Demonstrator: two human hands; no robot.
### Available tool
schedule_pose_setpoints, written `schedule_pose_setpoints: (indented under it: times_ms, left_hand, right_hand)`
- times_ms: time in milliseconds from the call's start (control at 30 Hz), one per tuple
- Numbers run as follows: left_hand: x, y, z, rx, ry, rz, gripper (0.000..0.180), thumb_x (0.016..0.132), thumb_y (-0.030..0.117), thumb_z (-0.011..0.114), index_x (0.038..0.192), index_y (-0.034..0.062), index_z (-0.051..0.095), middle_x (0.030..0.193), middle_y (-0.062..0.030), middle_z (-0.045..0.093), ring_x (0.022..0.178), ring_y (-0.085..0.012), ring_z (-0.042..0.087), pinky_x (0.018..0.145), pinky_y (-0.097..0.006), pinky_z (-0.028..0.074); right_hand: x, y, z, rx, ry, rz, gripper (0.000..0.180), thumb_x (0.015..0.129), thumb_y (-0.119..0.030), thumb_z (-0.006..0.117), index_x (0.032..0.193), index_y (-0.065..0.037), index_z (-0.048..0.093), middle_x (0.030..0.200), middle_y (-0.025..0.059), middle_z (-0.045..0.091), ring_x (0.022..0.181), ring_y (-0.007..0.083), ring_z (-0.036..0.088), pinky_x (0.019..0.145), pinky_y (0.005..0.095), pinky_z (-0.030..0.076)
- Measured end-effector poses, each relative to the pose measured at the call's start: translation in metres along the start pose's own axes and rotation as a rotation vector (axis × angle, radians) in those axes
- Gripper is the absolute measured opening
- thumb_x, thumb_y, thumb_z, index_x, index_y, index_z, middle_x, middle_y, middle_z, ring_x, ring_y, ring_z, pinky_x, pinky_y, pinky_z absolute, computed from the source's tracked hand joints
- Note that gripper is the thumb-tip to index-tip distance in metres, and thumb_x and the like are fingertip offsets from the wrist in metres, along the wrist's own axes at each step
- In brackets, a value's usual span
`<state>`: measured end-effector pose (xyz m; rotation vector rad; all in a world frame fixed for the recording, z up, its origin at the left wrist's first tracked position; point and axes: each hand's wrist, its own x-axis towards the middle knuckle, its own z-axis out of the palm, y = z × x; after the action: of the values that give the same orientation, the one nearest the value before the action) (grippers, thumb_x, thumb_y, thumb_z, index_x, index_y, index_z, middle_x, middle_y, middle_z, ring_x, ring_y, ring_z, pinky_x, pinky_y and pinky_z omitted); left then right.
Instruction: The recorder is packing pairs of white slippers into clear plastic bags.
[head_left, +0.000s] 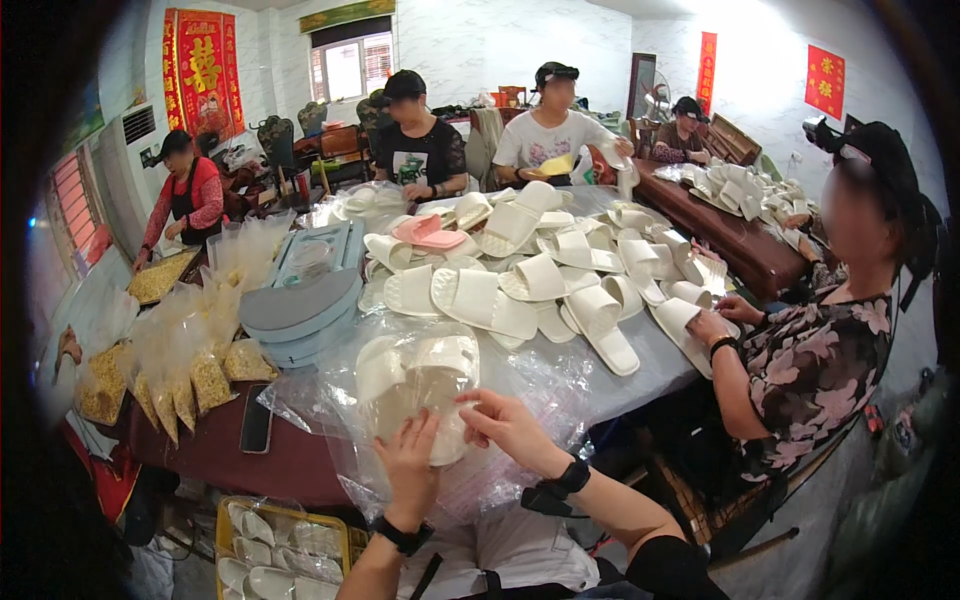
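A pair of white slide slippers [375,372] lies inside a clear plastic bag [495,483] at the table's front edge. My left hand [410,458] rests on the bag over the slippers, its fingers stretched out. At the bag's right side, my right hand [508,428] has thumb and fingertips drawn together in a pinch on the thin film. Just beyond the bag spreads a heap of loose white slippers [490,300], with a pink slipper [430,232] among them.
Stacked grey-blue pieces [300,305] stand left of the slippers. Farther left are a phone [256,420] and bags of yellowish bits [210,382]. A yellow crate [222,520] of wrapped slippers sits below. Close on my right, a co-worker's hand [708,328] handles a slipper; several other people work around.
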<state>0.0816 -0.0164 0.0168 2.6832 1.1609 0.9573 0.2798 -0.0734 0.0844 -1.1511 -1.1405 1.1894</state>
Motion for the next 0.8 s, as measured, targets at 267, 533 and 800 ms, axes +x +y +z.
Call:
schedule_pose_setpoints:
  times_ms: [267, 533, 800]
  left_hand:
    - [0.001, -0.045, -0.025, -0.684, 0.186, -0.124, 0.043, 0.095, 0.005, 0.064, 0.138, 0.0032, 0.063, 0.14, -0.0159, 0.065, 0.127, -0.0307, 0.061, 0.106, -0.042, 0.048]
    - [-0.005, -0.045, -0.047, -1.146, 0.301, -0.486, 0.049, 0.104, 0.028, 0.064, 0.137, -0.0076, 0.056, 0.129, -0.013, 0.064, 0.115, -0.0215, 0.061, 0.099, -0.036, 0.049]
    - [-0.02, -0.091, -0.061, -1.262, 0.386, -0.467, 0.072, 0.106, 0.052, 0.05, 0.148, -0.0057, 0.045, 0.141, -0.0176, 0.06, 0.128, -0.029, 0.058, 0.108, -0.043, 0.049]
  right_hand:
    - [0.02, -0.012, -0.043, -0.116, 0.3, -0.514, 0.079, 0.103, -0.006, 0.059, 0.166, -0.013, 0.012, 0.14, 0.0162, 0.059, 0.095, 0.0136, 0.069, 0.078, 0.0236, 0.053]
    - [0.014, -0.003, -0.118, 0.008, 0.457, -0.404, 0.091, 0.1, -0.003, 0.058, 0.167, -0.016, -0.003, 0.152, 0.0222, 0.048, 0.093, 0.0162, 0.072, 0.07, 0.0235, 0.053]
    - [-0.02, 0.033, -0.11, -0.738, 0.59, -0.523, 0.063, 0.094, -0.007, 0.068, 0.153, -0.008, 0.045, 0.155, 0.0174, 0.044, 0.125, 0.0337, 0.057, 0.096, 0.0393, 0.051]
